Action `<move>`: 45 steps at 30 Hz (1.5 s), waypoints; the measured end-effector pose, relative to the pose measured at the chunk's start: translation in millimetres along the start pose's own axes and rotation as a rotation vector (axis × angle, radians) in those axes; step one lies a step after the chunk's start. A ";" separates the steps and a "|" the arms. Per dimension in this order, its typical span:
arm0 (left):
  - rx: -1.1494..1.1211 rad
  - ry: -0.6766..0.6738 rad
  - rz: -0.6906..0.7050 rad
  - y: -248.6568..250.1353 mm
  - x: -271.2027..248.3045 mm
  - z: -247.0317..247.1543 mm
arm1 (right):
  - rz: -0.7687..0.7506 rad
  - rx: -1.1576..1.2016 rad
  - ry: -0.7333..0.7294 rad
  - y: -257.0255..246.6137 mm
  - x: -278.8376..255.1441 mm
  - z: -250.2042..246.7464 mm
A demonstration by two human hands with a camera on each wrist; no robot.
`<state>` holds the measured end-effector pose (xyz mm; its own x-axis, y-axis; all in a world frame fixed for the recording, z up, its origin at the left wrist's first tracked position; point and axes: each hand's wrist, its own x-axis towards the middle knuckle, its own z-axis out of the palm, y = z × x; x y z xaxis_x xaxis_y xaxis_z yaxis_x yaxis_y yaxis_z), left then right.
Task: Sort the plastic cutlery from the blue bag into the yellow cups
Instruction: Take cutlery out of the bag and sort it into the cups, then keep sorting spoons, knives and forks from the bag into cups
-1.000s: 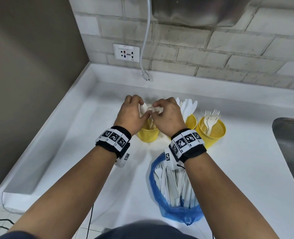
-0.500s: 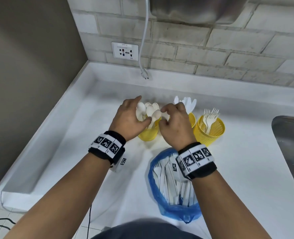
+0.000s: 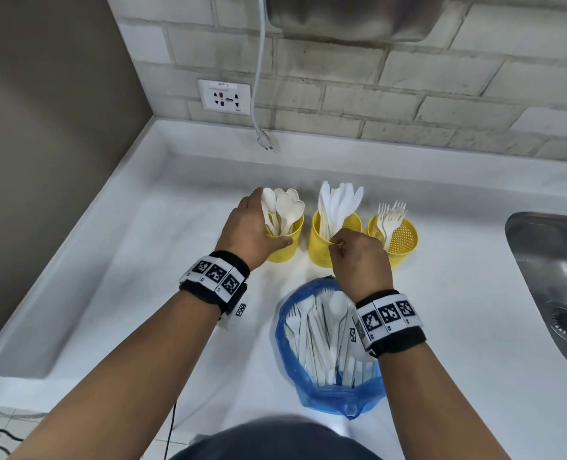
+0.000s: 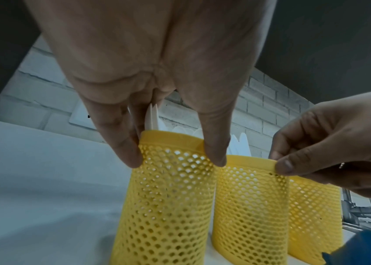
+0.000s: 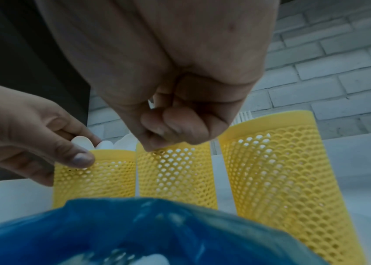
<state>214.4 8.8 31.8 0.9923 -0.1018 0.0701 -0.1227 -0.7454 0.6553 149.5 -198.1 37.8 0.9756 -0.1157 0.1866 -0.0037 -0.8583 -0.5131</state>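
Observation:
Three yellow mesh cups stand in a row. The left cup (image 3: 285,249) holds white spoons (image 3: 283,204), the middle cup (image 3: 320,250) knives (image 3: 340,200), and the right cup (image 3: 400,239) forks (image 3: 390,215). My left hand (image 3: 269,227) grips the left cup (image 4: 168,197) near its rim, thumb in front and fingers on the far side. My right hand (image 3: 338,242) pinches the near rim of the middle cup (image 5: 175,170). The open blue bag (image 3: 312,390) lies in front of the cups, with several white pieces of cutlery (image 3: 322,336) in it, partly hidden by my right wrist.
The white counter (image 3: 176,260) has a raised ledge along its left and back. A steel sink (image 3: 554,270) lies at the right. A wall socket (image 3: 224,97) and a hanging white cable (image 3: 259,81) are on the brick wall behind.
Both hands came down from the spoon heads above the left cup. The left hand now grips that cup, and the right hand moved right onto the middle cup's rim.

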 end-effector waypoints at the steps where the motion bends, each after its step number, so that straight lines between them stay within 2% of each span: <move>1: 0.005 -0.001 -0.003 1.1 2.0 0.2 | -0.008 0.008 0.011 0.3 -0.1 1.2; 10: 0.080 -0.017 -0.024 13.8 8.2 -1.4 | -0.022 0.018 -0.021 -0.3 4.0 2.3; 14: 0.071 -0.052 -0.037 20.6 -0.5 -9.3 | -0.009 0.099 -0.022 -1.7 -2.9 -8.2; 17: 0.091 0.116 0.033 29.5 -19.0 -21.5 | 0.008 0.188 0.033 -2.1 -15.7 -26.5; 20: 0.041 0.255 0.213 40.1 -50.9 -30.6 | 0.015 0.257 0.090 2.0 -36.6 -48.2; 21: 0.002 0.222 0.271 43.2 -63.5 -32.0 | 0.013 0.258 0.111 4.7 -44.0 -54.6; 22: -0.049 0.129 0.306 44.9 -76.4 -32.3 | 0.020 0.259 0.117 7.5 -51.3 -59.6; 25: -0.132 -0.336 0.326 43.0 -112.2 -20.4 | 0.046 0.258 0.044 20.8 -77.9 -65.6; 27: -0.112 -0.560 0.355 35.3 -129.9 -6.0 | 0.031 0.258 -0.042 27.9 -96.4 -62.9; 30: -0.064 -0.729 0.359 28.4 -150.6 14.0 | 0.005 0.277 -0.230 37.5 -124.6 -58.2; 33: 0.102 -0.773 0.383 25.7 -164.0 27.2 | -0.055 0.243 -0.420 49.9 -147.9 -50.7; 35: 0.190 -0.769 0.403 25.2 -168.8 31.5 | -0.087 0.194 -0.482 57.7 -156.8 -46.4; 38: 0.236 -0.685 0.426 27.0 -176.8 35.3 | -0.084 0.159 -0.524 70.0 -162.5 -49.3; 41: 0.187 -0.570 0.478 30.5 -186.6 36.1 | -0.054 0.113 -0.559 77.3 -164.0 -54.9; 43: 0.161 -0.551 0.446 35.9 -192.2 36.3 | -0.007 0.087 -0.588 79.8 -163.4 -56.7; 45: 0.231 -0.575 0.350 41.7 -194.4 35.7 | 0.020 -0.016 -0.621 79.5 -161.5 -55.2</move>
<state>15.9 -26.0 18.7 0.7373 -0.6446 -0.2023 -0.4957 -0.7196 0.4864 -20.4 -275.2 13.1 0.9211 0.1761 -0.3473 -0.0218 -0.8671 -0.4976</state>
